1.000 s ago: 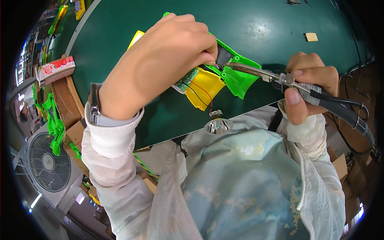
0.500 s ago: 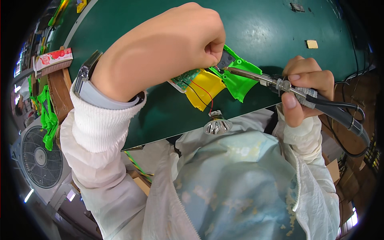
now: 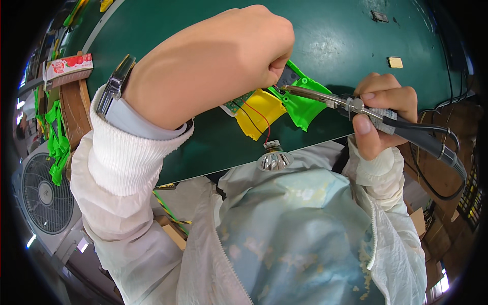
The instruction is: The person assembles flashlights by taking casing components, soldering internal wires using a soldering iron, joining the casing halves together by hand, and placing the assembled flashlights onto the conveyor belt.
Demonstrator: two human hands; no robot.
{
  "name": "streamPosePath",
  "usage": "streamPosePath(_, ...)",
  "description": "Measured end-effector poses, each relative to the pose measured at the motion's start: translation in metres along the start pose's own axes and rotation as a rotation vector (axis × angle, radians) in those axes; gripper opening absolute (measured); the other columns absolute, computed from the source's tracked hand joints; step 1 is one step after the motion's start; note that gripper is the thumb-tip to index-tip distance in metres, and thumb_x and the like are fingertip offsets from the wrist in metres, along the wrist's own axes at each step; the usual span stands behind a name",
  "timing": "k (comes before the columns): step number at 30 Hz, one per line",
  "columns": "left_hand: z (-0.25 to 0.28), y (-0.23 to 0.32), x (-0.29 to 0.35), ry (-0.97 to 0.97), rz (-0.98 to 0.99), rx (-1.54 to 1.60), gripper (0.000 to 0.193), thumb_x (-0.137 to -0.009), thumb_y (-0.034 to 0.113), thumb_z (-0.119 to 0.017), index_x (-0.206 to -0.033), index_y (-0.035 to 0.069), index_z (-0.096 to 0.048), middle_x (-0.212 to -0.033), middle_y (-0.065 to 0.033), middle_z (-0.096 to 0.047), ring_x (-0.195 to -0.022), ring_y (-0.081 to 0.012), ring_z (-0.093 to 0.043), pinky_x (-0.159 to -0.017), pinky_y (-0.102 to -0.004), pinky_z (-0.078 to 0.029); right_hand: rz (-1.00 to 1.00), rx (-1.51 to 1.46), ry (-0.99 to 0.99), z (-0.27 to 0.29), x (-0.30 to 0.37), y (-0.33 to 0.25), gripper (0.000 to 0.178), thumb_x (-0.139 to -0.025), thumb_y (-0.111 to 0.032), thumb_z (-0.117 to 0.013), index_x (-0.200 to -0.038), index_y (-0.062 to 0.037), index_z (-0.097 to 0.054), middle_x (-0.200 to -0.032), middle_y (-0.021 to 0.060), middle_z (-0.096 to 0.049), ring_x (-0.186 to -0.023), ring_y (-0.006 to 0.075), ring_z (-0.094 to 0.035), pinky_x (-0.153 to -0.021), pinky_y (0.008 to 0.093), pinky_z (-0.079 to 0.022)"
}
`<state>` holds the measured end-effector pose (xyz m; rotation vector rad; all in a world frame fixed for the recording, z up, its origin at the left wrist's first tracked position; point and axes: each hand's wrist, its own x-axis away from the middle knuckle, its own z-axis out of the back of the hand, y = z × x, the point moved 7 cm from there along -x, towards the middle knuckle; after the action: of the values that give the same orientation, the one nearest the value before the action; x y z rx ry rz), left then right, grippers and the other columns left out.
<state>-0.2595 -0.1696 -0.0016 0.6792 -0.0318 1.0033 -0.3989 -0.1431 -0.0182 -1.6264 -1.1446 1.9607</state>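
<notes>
My right hand [image 3: 384, 114] is closed round a soldering iron [image 3: 325, 98], whose tip points left at the inside of a green plastic shell [image 3: 307, 107]. My left hand [image 3: 269, 46] is bent over the same spot with curled fingers; what they pinch, if anything, is hidden behind the hand. Beneath its wrist lies a yellow plastic shell [image 3: 259, 114] with a green circuit board [image 3: 239, 103] partly covered. Red and black wires run from the board to a small reflector lamp [image 3: 275, 158] hanging at the table's near edge.
The green table [image 3: 335, 46] carries a small tan block [image 3: 395, 62] and a dark piece [image 3: 378, 16] at the far right. The iron's cable [image 3: 460, 175] loops off right. To the left are a red-and-white carton [image 3: 68, 67], green plastic parts [image 3: 58, 142] and a fan [image 3: 47, 193].
My left hand has shifted slightly right, covering more of the circuit board. The right hand and soldering iron have moved a little left, the tip still at the green shell.
</notes>
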Motion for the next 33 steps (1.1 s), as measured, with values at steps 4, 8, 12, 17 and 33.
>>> streamPosePath(4,0.0,0.0,0.0,0.019,-0.031,0.005,0.009,-0.063,0.004,-0.058,-0.065,-0.004,-0.056,-0.059,-0.0137,-0.054,-0.054,-0.0257,-0.052,-0.052,-0.0308,-0.041,-0.005,0.013,0.013,0.0,0.0,0.001,0.025,-0.063,-0.005,-0.064,-0.08,0.0014,-0.047,-0.07,0.0128,-0.052,-0.054,0.014,-0.048,-0.048,0.0241,-0.038)
streamPosePath(8,0.001,0.001,0.001,0.029,-0.044,0.001,0.008,-0.063,0.004,-0.058,-0.065,-0.004,-0.056,-0.059,-0.0139,-0.053,-0.054,-0.026,-0.052,-0.052,-0.0312,-0.041,-0.003,0.013,0.008,-0.002,0.0,0.001,0.026,-0.062,-0.005,-0.064,-0.08,0.0016,-0.047,-0.069,0.0133,-0.052,-0.054,0.0143,-0.048,-0.048,0.024,-0.039)
streamPosePath(12,0.0,0.003,0.001,0.034,-0.067,-0.015,0.008,-0.062,0.004,-0.058,-0.063,-0.003,-0.055,-0.059,-0.0139,-0.053,-0.055,-0.027,-0.051,-0.053,-0.0321,-0.041,0.008,0.016,0.002,-0.001,-0.001,-0.001,0.026,-0.061,-0.004,-0.063,-0.08,0.0017,-0.047,-0.068,0.0135,-0.052,-0.053,0.0144,-0.048,-0.047,0.0239,-0.039)
streamPosePath(17,0.001,0.004,0.002,0.048,-0.076,-0.052,0.008,-0.062,0.004,-0.058,-0.063,-0.003,-0.055,-0.059,-0.0138,-0.053,-0.057,-0.0274,-0.051,-0.054,-0.0327,-0.041,0.009,0.031,-0.007,-0.002,-0.001,-0.001,0.026,-0.06,-0.004,-0.063,-0.08,0.0014,-0.047,-0.068,0.0133,-0.052,-0.052,0.0144,-0.049,-0.047,0.0241,-0.039)
streamPosePath(33,-0.005,-0.014,0.009,0.275,-0.22,-0.111,0.008,-0.062,0.005,-0.058,-0.063,-0.003,-0.056,-0.061,-0.0129,-0.054,-0.059,-0.0277,-0.052,-0.056,-0.0328,-0.041,0.029,0.037,-0.037,-0.004,-0.001,-0.003,0.026,-0.06,-0.003,-0.063,-0.08,0.0007,-0.047,-0.069,0.0123,-0.053,-0.052,0.0148,-0.049,-0.046,0.0245,-0.038)
